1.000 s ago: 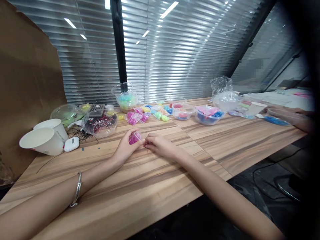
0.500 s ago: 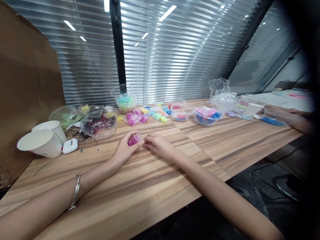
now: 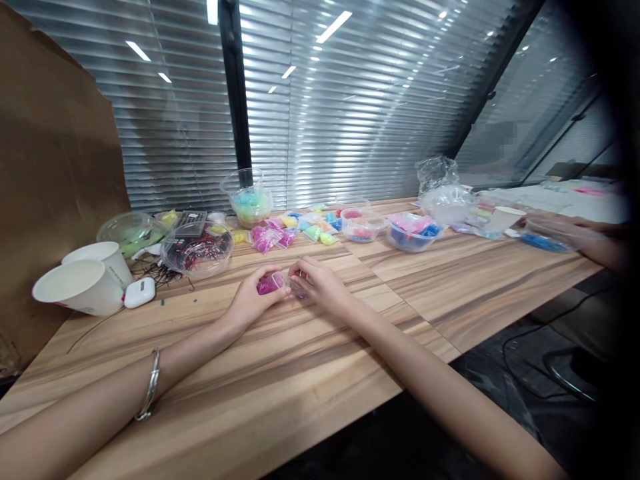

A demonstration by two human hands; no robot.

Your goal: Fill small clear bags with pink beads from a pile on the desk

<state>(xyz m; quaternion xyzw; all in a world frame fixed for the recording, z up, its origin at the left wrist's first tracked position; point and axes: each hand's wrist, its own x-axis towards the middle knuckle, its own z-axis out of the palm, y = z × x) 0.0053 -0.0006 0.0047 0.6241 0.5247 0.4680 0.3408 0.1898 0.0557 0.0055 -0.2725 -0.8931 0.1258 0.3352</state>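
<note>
Just above the table, my left hand (image 3: 254, 293) is closed around a small clear plastic bag (image 3: 270, 283) filled with something magenta. The bag's clear end reaches toward my right hand (image 3: 319, 285), whose bent fingers pinch at it; the fingertips partly hide that edge. Beyond my hands lies a pile of similar magenta bags (image 3: 270, 237), with other small bags (image 3: 320, 233) in green, yellow and blue beside it.
Paper cups (image 3: 75, 287) and a white earphone case (image 3: 140, 292) stand at left, near a clear bowl (image 3: 197, 250) of dark red and black wires. Further right are a tub (image 3: 415, 239) with blue and pink bags and another person's arm (image 3: 600, 243).
My right hand has shifted slightly and its fingers have lifted a little, showing more of the bag's clear end. My left hand keeps its hold on the bag.
</note>
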